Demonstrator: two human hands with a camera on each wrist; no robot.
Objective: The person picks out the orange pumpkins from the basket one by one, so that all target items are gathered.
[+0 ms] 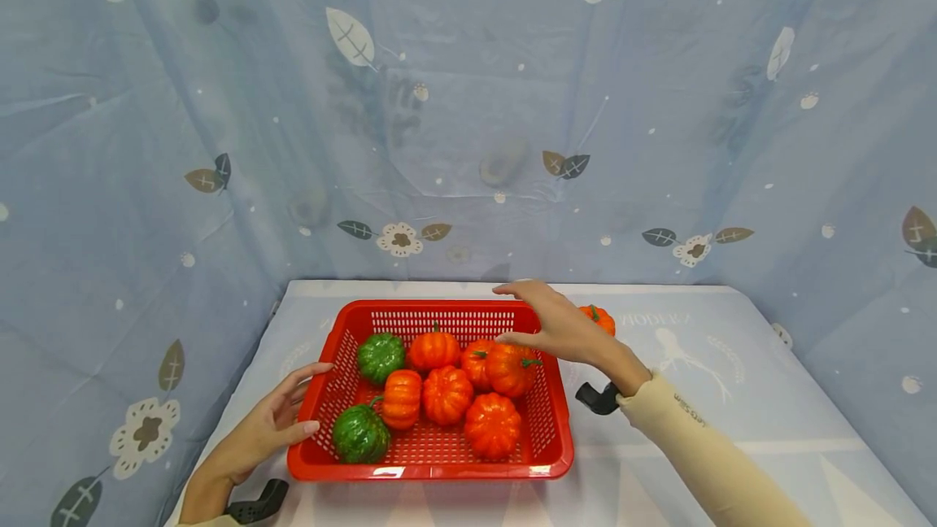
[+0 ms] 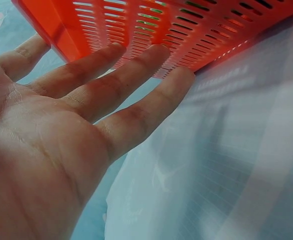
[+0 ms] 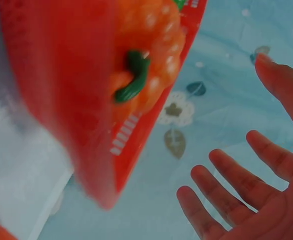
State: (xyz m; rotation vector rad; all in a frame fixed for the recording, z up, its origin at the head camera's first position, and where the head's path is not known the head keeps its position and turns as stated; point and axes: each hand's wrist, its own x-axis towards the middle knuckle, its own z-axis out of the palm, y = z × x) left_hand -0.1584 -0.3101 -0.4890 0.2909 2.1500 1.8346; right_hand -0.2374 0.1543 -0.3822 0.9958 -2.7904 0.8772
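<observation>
A red plastic basket holds several small orange pumpkins and two green ones, a plain green pumpkin and a darker striped pumpkin. My left hand is at the basket's left side. In the left wrist view its extended fingers lie against the slotted outer wall. Over the basket's right rim hovers my right hand, fingers spread and nothing held. Below it sits a glossy orange pumpkin with a green stem, also large in the right wrist view.
Another orange pumpkin lies on the table outside the basket, partly hidden behind my right hand. The pale table cover extends to the right. Blue floral curtains enclose the back and sides.
</observation>
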